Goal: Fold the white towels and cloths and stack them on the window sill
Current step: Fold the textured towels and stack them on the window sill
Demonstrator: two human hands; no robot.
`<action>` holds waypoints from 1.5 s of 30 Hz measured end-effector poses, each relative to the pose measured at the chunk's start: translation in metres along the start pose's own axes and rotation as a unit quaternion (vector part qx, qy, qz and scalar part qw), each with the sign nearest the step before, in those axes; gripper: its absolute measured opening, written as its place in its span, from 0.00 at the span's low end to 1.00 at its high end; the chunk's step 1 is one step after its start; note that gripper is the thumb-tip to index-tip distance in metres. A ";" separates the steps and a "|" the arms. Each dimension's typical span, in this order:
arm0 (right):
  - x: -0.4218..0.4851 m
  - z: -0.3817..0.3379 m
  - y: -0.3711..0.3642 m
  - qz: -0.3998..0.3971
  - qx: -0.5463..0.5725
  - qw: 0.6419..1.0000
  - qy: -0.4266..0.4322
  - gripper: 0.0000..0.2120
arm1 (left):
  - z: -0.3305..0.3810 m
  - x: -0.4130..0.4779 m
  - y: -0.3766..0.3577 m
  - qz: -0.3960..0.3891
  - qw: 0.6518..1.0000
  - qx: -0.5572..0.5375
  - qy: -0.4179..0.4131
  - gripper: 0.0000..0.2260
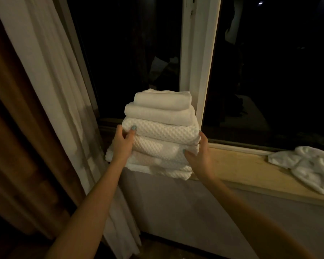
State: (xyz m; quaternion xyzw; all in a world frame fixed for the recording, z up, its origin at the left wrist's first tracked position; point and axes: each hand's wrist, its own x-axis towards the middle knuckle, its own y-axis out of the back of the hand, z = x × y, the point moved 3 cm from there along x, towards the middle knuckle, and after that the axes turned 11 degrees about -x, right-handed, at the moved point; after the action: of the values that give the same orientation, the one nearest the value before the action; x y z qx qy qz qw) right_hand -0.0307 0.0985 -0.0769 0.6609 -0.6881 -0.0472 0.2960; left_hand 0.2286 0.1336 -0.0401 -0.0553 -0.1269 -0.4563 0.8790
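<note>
Sill (241, 165): towel stack (163, 128) at front edge; left hand (123, 144), right hand (200, 154) grip sides.

This is a lived-in room at night, either a home or a hotel bedroom. A floor-length white sheer curtain (60, 90) and a heavy brown drape (17, 128) hang beside dark window panes (129, 53). Below the panes, a pale wooden window sill (241, 165) carries folded white towels (161, 128).

The top towels (162, 99) are smooth, soft white cloth; the lower towels (165, 131) are white cloth with a bumpy waffle weave. The sill (241, 165) is pale matt wood. The glass (129, 53) is dark and glossy, the frame (198, 53) smooth white, the curtain (54, 71) thin cloth.
</note>
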 end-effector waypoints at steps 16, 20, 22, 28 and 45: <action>0.012 0.029 -0.017 -0.050 0.069 0.996 -0.031 0.37 | -0.022 -0.030 -0.003 -0.023 0.980 -0.136 0.145 0.08; 0.015 0.031 -0.003 -0.027 0.075 0.996 -0.044 0.30 | -0.023 -0.035 -0.007 -0.034 0.974 -0.172 0.141 0.08; 0.011 0.036 -0.001 -0.033 0.081 0.995 -0.040 0.28 | -0.028 -0.035 -0.008 -0.041 0.976 -0.157 0.144 0.08; 0.005 0.035 0.000 -0.087 0.129 0.986 -0.062 0.28 | -0.043 -0.041 -0.002 -0.009 0.971 -0.119 0.209 0.30; 0.042 0.021 0.022 -0.089 0.245 0.962 -0.084 0.44 | -0.068 -0.034 -0.005 -0.094 0.936 -0.184 0.285 0.46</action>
State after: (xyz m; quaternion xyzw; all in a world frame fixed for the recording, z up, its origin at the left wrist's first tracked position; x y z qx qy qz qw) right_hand -0.0578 0.0550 -0.0701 0.7655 -0.6392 0.0410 0.0610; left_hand 0.2173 0.1432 -0.1149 -0.0714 0.2105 -0.5493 0.8055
